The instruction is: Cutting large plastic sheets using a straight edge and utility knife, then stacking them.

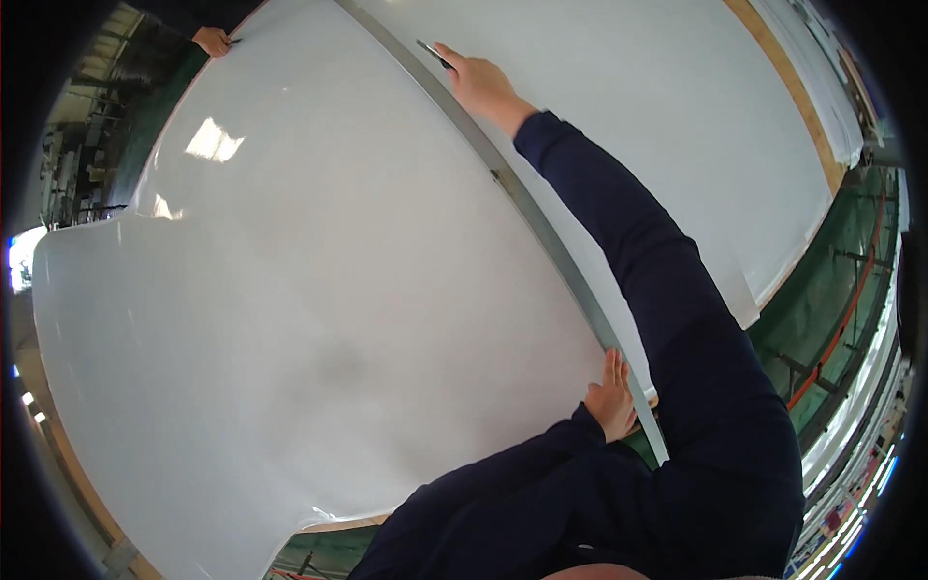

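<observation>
A long grey metal straightedge lies slantwise across a large glossy white sheet, from the far edge down to the near right. My left hand rests at its near end, fingers stretched out and pressing on the strip and the sheet beside it. Farther off, my right hand is closed around a utility knife, just to the right of the strip's far part. The knife's tip points up and left, toward the straightedge. Whether the blade touches the sheet, I cannot tell.
Another person's hand is at the far left edge of the sheet, with something small and dark in it. A wooden edge strip runs along the right side. Beyond it are a green floor and a red rail.
</observation>
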Action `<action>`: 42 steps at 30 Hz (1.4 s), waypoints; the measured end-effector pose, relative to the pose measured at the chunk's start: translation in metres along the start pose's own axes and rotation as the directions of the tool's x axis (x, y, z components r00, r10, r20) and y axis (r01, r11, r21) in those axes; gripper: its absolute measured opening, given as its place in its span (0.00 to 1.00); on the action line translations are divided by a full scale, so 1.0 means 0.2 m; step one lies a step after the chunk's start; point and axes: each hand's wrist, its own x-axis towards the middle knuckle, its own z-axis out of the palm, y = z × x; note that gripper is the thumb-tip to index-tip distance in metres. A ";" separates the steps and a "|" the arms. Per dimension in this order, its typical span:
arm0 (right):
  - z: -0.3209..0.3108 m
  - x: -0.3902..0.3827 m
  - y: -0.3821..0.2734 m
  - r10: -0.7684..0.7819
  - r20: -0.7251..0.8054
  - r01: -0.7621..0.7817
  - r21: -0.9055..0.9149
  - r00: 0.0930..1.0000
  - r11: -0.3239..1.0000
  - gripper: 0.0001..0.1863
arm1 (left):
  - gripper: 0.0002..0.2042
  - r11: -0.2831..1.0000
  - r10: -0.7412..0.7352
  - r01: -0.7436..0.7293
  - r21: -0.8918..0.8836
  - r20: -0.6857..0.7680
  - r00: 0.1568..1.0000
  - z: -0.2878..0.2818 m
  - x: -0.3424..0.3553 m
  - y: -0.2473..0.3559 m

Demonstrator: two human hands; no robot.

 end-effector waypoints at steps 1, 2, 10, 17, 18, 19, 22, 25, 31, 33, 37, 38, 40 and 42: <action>0.04 0.11 -0.01 0.002 -0.002 -0.002 -0.019 1.000 1.000 0.27 | 0.38 0.996 -0.045 0.045 0.079 -0.006 0.999 0.00 0.00 0.00; 0.10 0.20 -0.01 0.027 0.011 -0.026 -0.046 1.000 0.999 0.27 | 0.36 0.984 -0.089 0.090 0.156 -0.013 0.996 0.00 0.01 0.00; 0.36 0.67 0.03 0.081 0.062 -0.084 0.039 0.995 0.996 0.23 | 0.35 0.982 -0.073 0.077 0.175 -0.029 0.997 0.04 0.03 0.00; 0.44 0.80 0.08 0.082 0.121 -0.076 -0.056 0.989 0.996 0.18 | 0.34 0.976 -0.088 0.094 0.194 -0.038 0.995 0.08 0.03 0.03; 0.45 0.81 0.08 0.058 0.146 -0.046 -0.083 0.988 0.996 0.18 | 0.34 0.976 -0.089 0.095 0.196 -0.038 0.995 0.08 0.04 0.03; 0.44 0.84 0.07 0.035 0.171 -0.017 -0.110 0.985 0.994 0.18 | 0.34 0.976 -0.087 0.093 0.198 -0.041 0.995 0.08 0.03 0.04; 0.41 0.80 0.05 0.019 0.172 0.006 -0.140 0.985 0.990 0.17 | 0.33 0.970 -0.083 0.093 0.227 -0.051 0.995 0.09 0.03 0.04; 0.29 0.67 0.03 -0.011 0.273 0.048 -0.130 0.962 0.990 0.17 | 0.33 0.963 -0.078 0.089 0.253 -0.053 0.996 0.13 0.02 0.06; 0.07 0.22 -0.05 0.126 0.339 -0.073 -0.163 0.932 0.984 0.23 | 0.33 0.859 -0.136 0.129 0.495 -0.023 0.990 0.18 0.05 0.08; 0.00 0.04 -0.05 0.145 0.339 -0.101 -0.145 0.929 0.984 0.27 | 0.31 0.882 -0.096 0.084 0.464 0.003 0.995 0.16 0.04 0.06; -0.15 -0.28 -0.07 0.084 0.306 -0.039 -0.151 0.948 0.988 0.29 | 0.26 0.992 0.053 -0.045 0.120 -0.071 0.996 0.10 0.00 0.00; -0.20 -0.37 -0.08 0.129 0.352 -0.079 -0.154 0.927 0.985 0.31 | 0.27 0.997 0.039 -0.034 0.067 -0.084 0.996 0.08 -0.01 0.00; -0.31 -0.57 -0.11 0.204 0.414 -0.156 -0.149 0.887 0.977 0.33 | 0.30 1.000 0.015 -0.017 -0.019 -0.102 0.995 0.04 -0.01 -0.01; -0.42 -0.77 -0.14 0.259 0.453 -0.224 -0.131 0.853 0.966 0.34 | 0.37 0.999 0.024 -0.024 0.049 -0.016 1.000 0.02 -0.01 -0.03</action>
